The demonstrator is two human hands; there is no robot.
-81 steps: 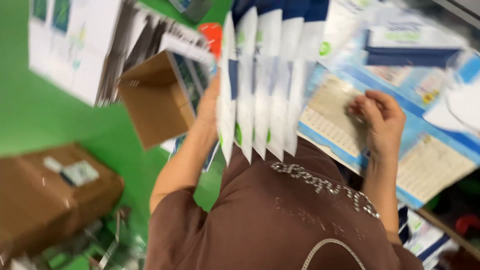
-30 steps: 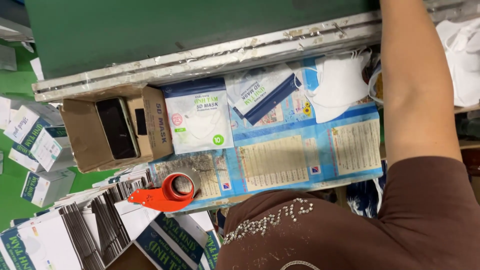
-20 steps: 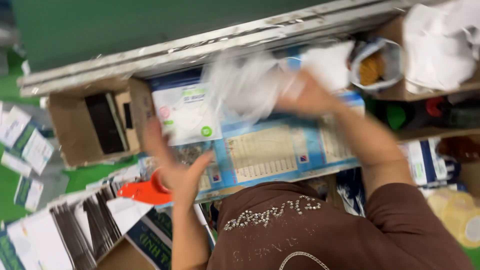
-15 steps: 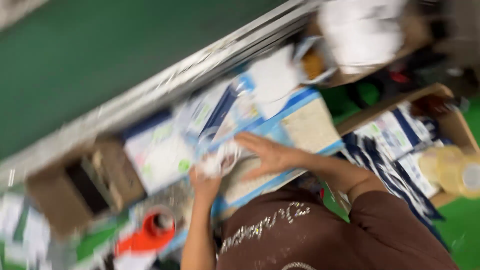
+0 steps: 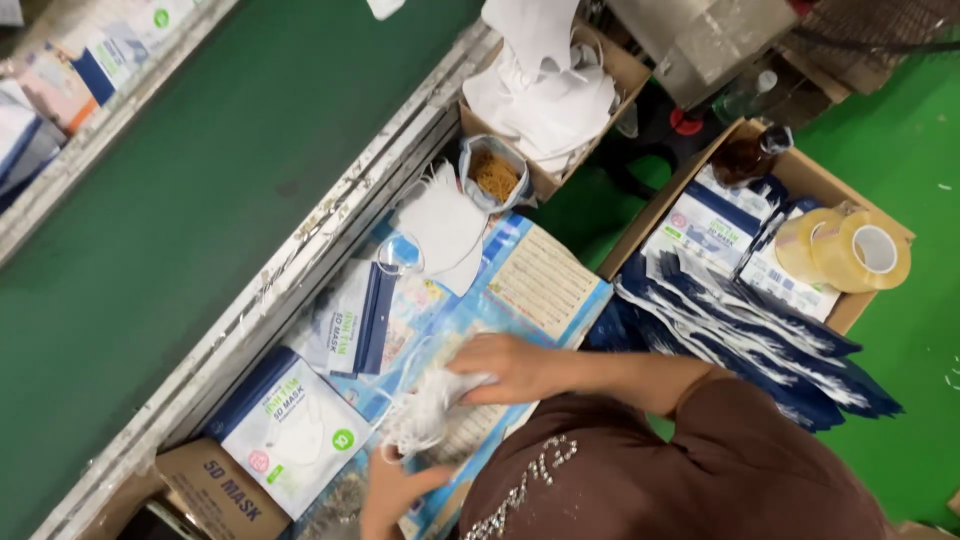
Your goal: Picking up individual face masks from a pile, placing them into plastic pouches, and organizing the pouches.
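My right hand (image 5: 512,366) lies over the blue printed sheet (image 5: 545,285) with its fingers closed on one end of a white face mask (image 5: 430,405). My left hand (image 5: 396,488) comes up from below and touches the mask's lower end; how firmly it grips is unclear. A white and blue mask packet (image 5: 290,425) sits just left of the hands, and a second packet (image 5: 350,320) is beyond it. A loose pile of white masks (image 5: 440,225) rests at the sheet's far end.
A green conveyor belt (image 5: 180,180) with a metal edge runs along the left. A cardboard box of white masks (image 5: 545,95) and a small snack bag (image 5: 492,172) stand beyond. To the right, a carton (image 5: 690,185) holds packets and tape rolls (image 5: 850,250). Another box (image 5: 205,490) sits bottom left.
The view has swung round and tilted. My right arm came back from its far reach, and both hands now meet on a white mask over the sheet.
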